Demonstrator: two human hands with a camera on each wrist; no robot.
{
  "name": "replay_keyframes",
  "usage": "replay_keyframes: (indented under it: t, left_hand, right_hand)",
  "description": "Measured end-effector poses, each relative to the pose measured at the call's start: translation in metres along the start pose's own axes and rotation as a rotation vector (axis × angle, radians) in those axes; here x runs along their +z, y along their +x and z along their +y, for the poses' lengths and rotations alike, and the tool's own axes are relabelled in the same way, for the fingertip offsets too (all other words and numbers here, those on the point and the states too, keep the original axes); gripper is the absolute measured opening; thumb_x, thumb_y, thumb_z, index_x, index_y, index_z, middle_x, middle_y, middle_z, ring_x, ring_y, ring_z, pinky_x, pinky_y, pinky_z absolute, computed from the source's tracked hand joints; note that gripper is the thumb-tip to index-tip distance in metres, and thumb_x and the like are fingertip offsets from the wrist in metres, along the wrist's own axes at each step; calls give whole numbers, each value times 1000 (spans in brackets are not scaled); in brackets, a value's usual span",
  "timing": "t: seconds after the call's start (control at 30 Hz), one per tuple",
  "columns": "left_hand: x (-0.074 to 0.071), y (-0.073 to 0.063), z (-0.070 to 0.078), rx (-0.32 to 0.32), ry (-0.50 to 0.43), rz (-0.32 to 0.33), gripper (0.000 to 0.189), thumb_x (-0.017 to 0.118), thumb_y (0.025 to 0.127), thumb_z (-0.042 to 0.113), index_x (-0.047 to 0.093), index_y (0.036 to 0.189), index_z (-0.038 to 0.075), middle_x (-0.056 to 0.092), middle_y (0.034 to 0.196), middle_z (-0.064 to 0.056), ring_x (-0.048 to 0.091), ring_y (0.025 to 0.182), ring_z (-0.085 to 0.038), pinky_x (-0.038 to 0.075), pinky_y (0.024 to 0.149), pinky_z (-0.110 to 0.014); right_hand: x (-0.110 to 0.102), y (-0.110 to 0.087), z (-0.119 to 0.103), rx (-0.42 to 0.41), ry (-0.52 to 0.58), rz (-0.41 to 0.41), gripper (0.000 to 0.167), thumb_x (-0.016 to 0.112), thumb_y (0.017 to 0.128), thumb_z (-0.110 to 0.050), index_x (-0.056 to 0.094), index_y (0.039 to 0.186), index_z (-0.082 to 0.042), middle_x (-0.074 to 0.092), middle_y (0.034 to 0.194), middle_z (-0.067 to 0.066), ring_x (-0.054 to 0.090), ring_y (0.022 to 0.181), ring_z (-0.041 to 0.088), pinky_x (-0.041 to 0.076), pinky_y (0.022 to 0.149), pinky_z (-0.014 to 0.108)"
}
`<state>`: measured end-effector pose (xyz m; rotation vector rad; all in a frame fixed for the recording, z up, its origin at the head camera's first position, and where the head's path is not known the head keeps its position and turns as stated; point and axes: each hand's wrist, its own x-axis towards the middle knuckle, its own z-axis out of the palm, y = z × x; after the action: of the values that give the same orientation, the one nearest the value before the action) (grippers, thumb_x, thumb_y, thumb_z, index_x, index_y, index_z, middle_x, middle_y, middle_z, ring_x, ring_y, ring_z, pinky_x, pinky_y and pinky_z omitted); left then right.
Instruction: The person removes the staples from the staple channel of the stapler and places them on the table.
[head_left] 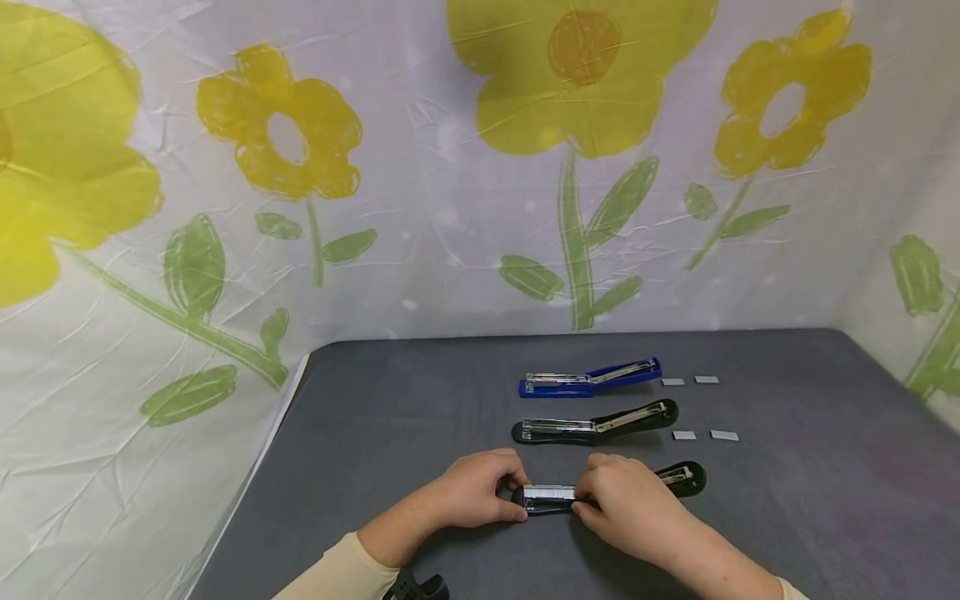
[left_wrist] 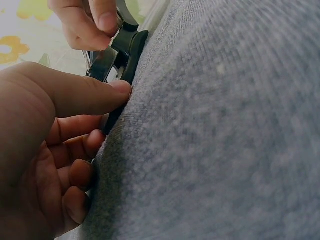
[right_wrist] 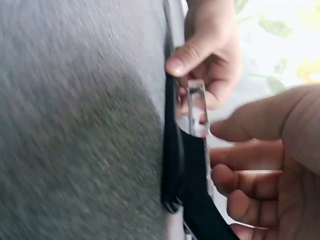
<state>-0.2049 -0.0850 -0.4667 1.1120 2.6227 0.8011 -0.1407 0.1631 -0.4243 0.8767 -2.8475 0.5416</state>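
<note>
The nearest black stapler (head_left: 551,505) lies folded open on the grey table, its metal staple channel (head_left: 549,492) facing up. My left hand (head_left: 480,490) holds its left end between thumb and fingers; in the left wrist view the thumb (left_wrist: 95,95) presses low on the base. At the middle of the stapler, my right hand (head_left: 628,504) pinches at the channel with thumb and fingertips. The right wrist view shows those fingers (right_wrist: 250,155) against the channel's edge. Whether a staple strip sits between them is hidden. The opened top arm (head_left: 682,477) extends past my right hand.
Behind it lie a second black stapler (head_left: 558,430) and a blue stapler (head_left: 555,388), both folded open. Small pale strips (head_left: 724,435) lie in pairs right of each. A flower-printed curtain (head_left: 435,208) stands behind the table (head_left: 390,400). A dark object (head_left: 423,587) shows below my left sleeve.
</note>
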Motion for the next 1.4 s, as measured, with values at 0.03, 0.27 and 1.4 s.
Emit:
replay_keyframes:
  t: [0.03, 0.27, 1.4]
  left_hand:
    - [0, 0, 0, 0, -1, -1, 25, 90, 78, 25, 69, 92, 23, 54, 85, 17, 50, 76, 0, 42, 71, -20]
    - [-1, 0, 1, 9, -11, -3, 24, 90, 79, 25, 69, 90, 23, 54, 84, 16, 50, 76, -1, 41, 70, -20]
    - [-1, 0, 1, -13, -34, -25, 23, 90, 79, 26, 71, 93, 23, 54, 86, 17, 51, 78, -2, 42, 72, -21]
  right_hand:
    - [1, 0, -1, 13, 4, 9, 12, 82, 84, -16, 76, 74, -19, 48, 73, -16, 41, 62, 0, 40, 56, 26]
    - [4, 3, -5, 207, 85, 43, 15, 84, 83, -16, 74, 72, -20, 51, 69, -16, 43, 61, 0, 40, 57, 27]
    - [-13, 6, 4, 232, 242, -2, 11, 82, 82, -7, 77, 84, -17, 61, 70, -17, 49, 62, 1, 43, 59, 26]
